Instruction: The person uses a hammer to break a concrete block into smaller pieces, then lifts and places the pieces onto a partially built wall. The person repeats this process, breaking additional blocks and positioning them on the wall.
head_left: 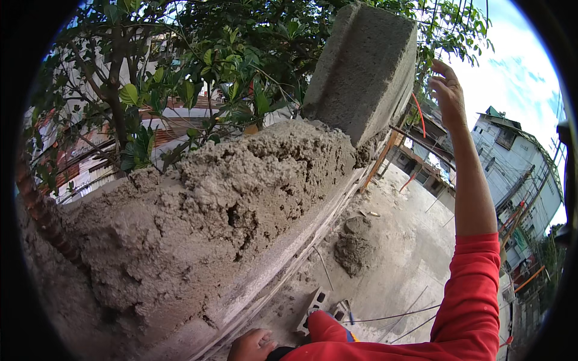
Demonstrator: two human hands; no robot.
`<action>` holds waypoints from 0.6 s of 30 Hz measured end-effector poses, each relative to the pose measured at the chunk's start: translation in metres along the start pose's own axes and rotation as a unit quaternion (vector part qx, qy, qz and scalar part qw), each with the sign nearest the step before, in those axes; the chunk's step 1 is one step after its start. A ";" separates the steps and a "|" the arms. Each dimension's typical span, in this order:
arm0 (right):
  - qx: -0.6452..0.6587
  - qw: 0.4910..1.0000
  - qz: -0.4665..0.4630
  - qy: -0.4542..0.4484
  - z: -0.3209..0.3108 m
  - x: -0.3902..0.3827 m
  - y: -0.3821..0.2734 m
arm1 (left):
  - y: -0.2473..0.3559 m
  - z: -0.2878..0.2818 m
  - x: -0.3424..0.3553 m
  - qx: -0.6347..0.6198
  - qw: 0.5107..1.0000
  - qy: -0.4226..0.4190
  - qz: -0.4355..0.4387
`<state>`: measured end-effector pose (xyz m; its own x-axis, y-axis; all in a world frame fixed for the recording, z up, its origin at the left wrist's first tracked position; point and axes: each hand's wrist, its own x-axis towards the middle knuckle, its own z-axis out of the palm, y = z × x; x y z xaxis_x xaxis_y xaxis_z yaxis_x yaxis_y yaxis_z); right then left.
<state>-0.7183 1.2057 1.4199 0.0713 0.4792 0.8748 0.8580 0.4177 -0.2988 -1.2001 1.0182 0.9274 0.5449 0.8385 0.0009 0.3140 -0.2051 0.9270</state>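
Grey concrete flooring (409,253) of an open rooftop lies below, with pale multi-storey buildings (518,162) and bright sky beyond it. Along the left runs a low masonry wall (283,253) whose top is heaped with a thick bed of wet, lumpy grey mortar (229,192). At the far end of that bed stands a rectangular grey concrete block (364,69), tilted, its lower edge sunk in the mortar. Leafy green tree branches (198,66) hang behind the wall.

The person's right hand (448,90), on an arm in a red sleeve (472,295), is raised just beside the block's right face, fingers spread and loose, gripping nothing; no contact with the block shows. The left hand (251,346) sits low at the bottom edge near the wall's base, fingers curled; whether it holds anything cannot be told.

A small pile of grey mortar (354,246) lies on the floor, and a hollow grey block (316,304) rests near the person.
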 end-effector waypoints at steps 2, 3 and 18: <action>-0.090 0.993 -0.072 -0.033 -0.007 0.018 -0.017 | 0.000 0.003 0.004 -0.004 1.000 -0.017 -0.009; -0.098 0.989 -0.107 -0.013 -0.008 0.022 -0.026 | 0.000 0.004 0.006 -0.007 0.999 -0.028 -0.025; 0.090 0.862 0.092 -0.491 0.005 -0.295 -0.031 | -0.042 0.038 0.001 0.059 0.979 -0.079 -0.179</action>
<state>-0.7680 1.0552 1.1693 -0.3431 0.9351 0.0887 0.7795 0.3362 -0.5286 -1.1833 1.0083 0.8738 0.4943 0.7805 -0.3828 0.5897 0.0225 0.8073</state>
